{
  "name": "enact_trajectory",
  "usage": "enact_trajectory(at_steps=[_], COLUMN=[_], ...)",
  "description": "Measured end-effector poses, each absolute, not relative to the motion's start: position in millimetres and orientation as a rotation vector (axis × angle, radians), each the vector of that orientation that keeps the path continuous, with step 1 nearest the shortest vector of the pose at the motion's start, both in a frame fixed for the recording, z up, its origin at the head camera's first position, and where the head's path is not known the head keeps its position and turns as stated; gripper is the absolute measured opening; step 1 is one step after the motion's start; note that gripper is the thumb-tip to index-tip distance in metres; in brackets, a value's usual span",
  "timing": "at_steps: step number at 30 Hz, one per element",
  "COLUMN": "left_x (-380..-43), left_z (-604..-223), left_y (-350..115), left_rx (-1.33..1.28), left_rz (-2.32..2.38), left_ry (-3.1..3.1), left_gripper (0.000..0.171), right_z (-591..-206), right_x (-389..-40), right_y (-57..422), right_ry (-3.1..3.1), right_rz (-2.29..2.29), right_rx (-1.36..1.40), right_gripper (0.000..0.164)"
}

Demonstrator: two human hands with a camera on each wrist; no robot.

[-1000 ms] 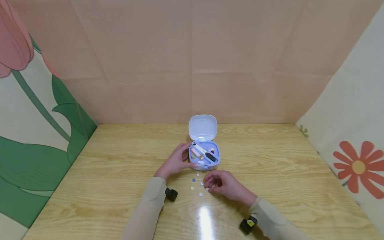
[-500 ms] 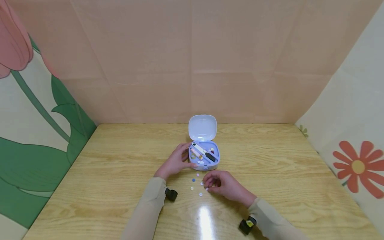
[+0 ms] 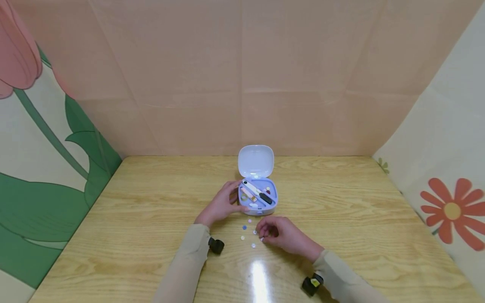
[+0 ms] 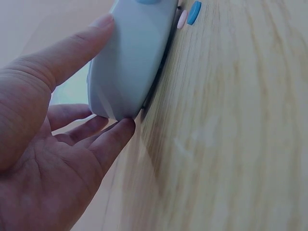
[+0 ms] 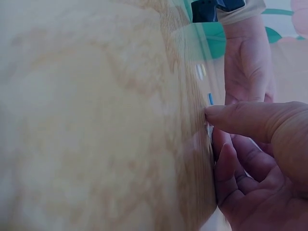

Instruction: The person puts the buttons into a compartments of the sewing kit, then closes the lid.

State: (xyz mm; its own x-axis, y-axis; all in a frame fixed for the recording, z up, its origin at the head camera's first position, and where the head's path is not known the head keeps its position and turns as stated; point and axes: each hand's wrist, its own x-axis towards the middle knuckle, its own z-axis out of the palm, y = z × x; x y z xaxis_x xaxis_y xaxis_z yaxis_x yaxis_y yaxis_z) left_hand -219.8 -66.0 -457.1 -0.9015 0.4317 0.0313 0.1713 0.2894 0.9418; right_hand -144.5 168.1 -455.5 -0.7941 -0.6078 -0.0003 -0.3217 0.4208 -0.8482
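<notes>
Peach backdrop sheeting [image 3: 242, 75] is hanging behind a wood-grained bench [image 3: 151, 198], while a tulip-print panel [image 3: 41, 139] is flanking it on the left and a panel with a red flower [image 3: 452, 211] on the right. Near the middle of the bench, a lavender case [image 3: 259, 212] is sitting with its hinged lid [image 3: 256, 161] standing up at the back. Inside, a white-and-black tool [image 3: 258, 192] is lying diagonally, with a pink piece [image 3: 248, 194] beside it, a small white piece [image 3: 253, 205] near the front and a dark red piece [image 3: 268, 191] toward the right. The left hand [image 3: 221, 204] is grasping the case at its left side, the thumb pressing the front and the other fingers curling around the side. Just in front of the case, a pink button [image 3: 249, 221], a blue button [image 3: 244, 227], a cream button [image 3: 242, 238] and a few whitish buttons [image 3: 253, 245] are lying scattered. The right hand [image 3: 286, 234] is resting beside them, its fingers bending and the thumb tip meeting one whitish button; whether it is pinching that button, I cannot tell. Beige sleeves [image 3: 185, 256] are covering both forearms, and each wrist is wearing a small black camera [image 3: 216, 245].
</notes>
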Motion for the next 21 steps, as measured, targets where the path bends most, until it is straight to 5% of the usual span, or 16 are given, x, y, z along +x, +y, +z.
enact_trajectory(at_steps=[21], left_x=[-219.3], left_z=[-456.9], left_y=[-66.2], left_rx=[0.559], left_rz=[1.659], left_ry=[2.319], left_gripper=[0.09], right_z=[-457.3], right_x=[-144.5], right_y=[172.3], right_ry=[2.338], right_rz=[-1.339], right_rx=[-0.823], right_gripper=[0.021])
